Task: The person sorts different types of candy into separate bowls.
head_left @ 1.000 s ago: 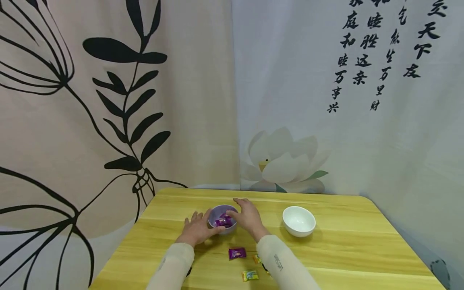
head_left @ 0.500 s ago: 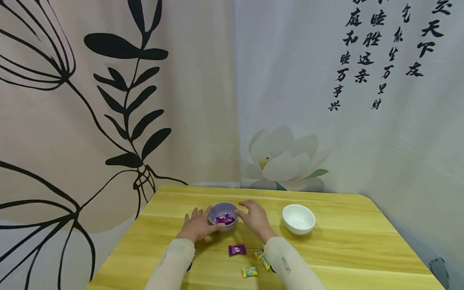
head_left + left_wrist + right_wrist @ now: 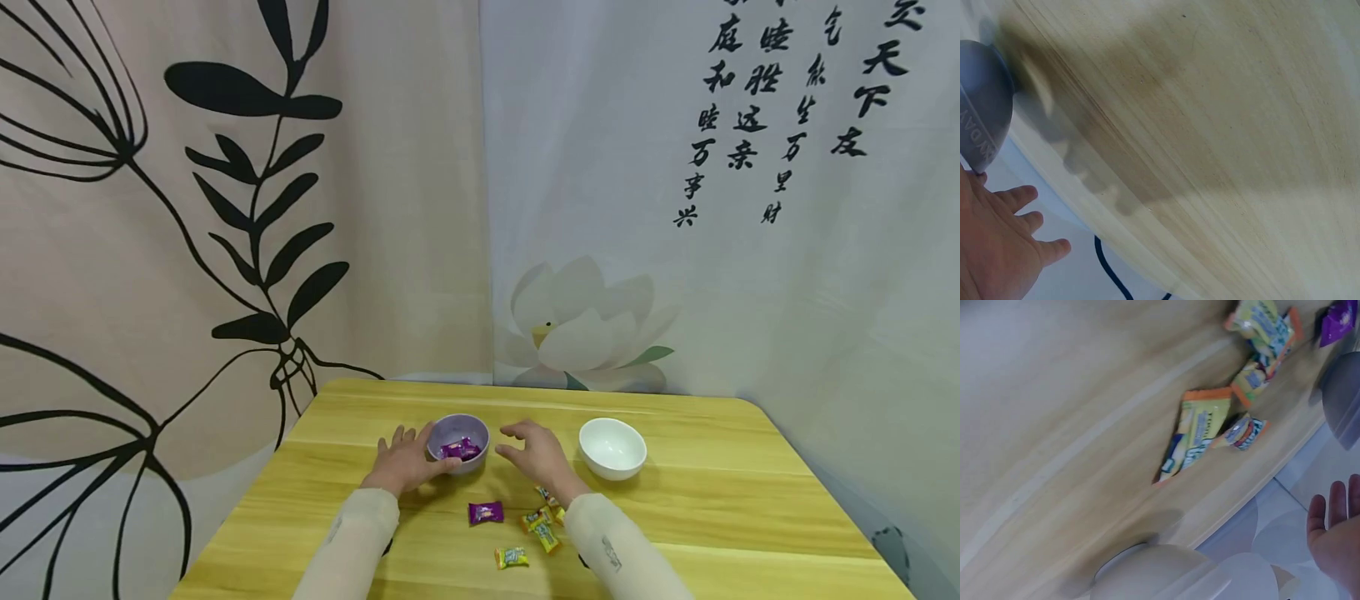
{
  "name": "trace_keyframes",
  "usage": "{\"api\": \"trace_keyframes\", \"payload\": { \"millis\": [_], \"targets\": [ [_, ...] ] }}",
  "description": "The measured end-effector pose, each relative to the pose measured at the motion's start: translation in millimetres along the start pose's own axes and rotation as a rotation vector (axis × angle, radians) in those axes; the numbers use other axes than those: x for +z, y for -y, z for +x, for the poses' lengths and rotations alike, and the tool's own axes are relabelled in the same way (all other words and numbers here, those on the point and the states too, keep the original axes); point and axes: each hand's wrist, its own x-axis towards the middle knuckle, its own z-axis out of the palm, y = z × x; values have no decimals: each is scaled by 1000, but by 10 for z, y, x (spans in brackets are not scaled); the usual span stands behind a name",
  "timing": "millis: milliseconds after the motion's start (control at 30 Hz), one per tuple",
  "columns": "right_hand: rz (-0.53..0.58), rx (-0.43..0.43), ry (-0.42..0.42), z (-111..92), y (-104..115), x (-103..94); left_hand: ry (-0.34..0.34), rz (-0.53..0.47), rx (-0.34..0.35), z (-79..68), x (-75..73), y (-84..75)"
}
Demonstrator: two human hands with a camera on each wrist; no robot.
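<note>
My left hand (image 3: 405,462) rests against the left side of a small purple bowl (image 3: 452,428), its thumb along the near rim and its other fingers spread. Purple-wrapped candies (image 3: 462,450) lie inside that bowl. The left wrist view shows the bowl's outer wall (image 3: 985,94), with pale lettering, beside the spread fingers (image 3: 1019,197). To the right of the bowl, my right hand (image 3: 542,458) hovers apart from it, fingers loosely bent and holding nothing. Its fingers (image 3: 1337,503) are also free in the right wrist view.
A white bowl (image 3: 612,448) stands right of my right hand. One purple candy (image 3: 486,512) lies on the wooden table (image 3: 712,500) in front of the purple bowl. Several yellow candies (image 3: 544,535) lie near my right forearm. A printed curtain (image 3: 420,208) hangs behind.
My right hand has drawn back to the right, away from the purple bowl, uncovering more yellow candies. My left hand stays at the bowl.
</note>
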Motion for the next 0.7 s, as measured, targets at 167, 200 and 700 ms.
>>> {"api": "trace_keyframes", "payload": {
  "millis": [167,200,700],
  "targets": [
    [7,6,76,-69,-40,18,4,1,-4,0,-2,-6],
    [11,13,91,-84,-48,26,6,-2,-5,0,-5,-9],
    [58,34,209,-310,-151,153,10,-18,-7,-9,-15,-15]
  ]
}}
